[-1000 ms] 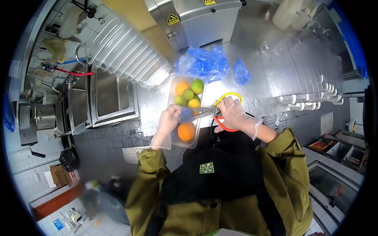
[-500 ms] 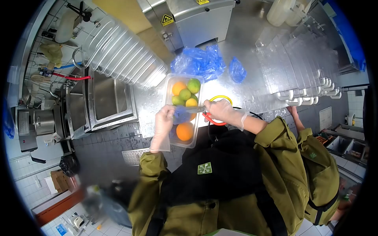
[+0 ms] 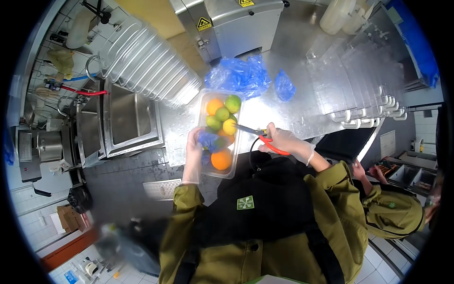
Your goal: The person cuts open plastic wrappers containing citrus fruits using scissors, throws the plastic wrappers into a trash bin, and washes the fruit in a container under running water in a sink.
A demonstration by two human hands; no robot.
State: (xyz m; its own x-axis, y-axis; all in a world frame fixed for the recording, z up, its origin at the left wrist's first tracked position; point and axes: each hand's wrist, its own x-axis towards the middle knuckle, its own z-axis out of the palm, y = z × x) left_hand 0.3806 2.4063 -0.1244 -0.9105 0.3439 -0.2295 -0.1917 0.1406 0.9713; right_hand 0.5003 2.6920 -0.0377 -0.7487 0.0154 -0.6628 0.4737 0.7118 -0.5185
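Observation:
My left hand [image 3: 193, 154], in a clear plastic glove, grips a crumpled blue plastic bag [image 3: 208, 139] over the near part of a clear plastic container [image 3: 240, 111]. Something green shows at the bag's edge; I cannot make out what it is. Inside the container lie oranges [image 3: 221, 160], green citrus fruits [image 3: 232, 103] and a yellow citrus fruit [image 3: 229, 126]. My gloved right hand [image 3: 287, 142] is closed on the handles of scissors [image 3: 249, 129], red and yellow. Their blades point left, with the tip close to the yellow fruit and apart from the bag.
Blue plastic bags [image 3: 241, 75] lie behind the container, below a steel machine [image 3: 246, 28]. Stacked clear containers [image 3: 151, 61] stand left, beside a steel sink [image 3: 130, 113]. Clear bins [image 3: 359, 75] stand right. A black panel [image 3: 347, 139] and a co-worker [image 3: 392, 206] are at right.
My right hand has drawn the scissors right, away from the bag. My left hand still holds the bag, slightly lower. The co-worker has shifted right and a black panel has come into view.

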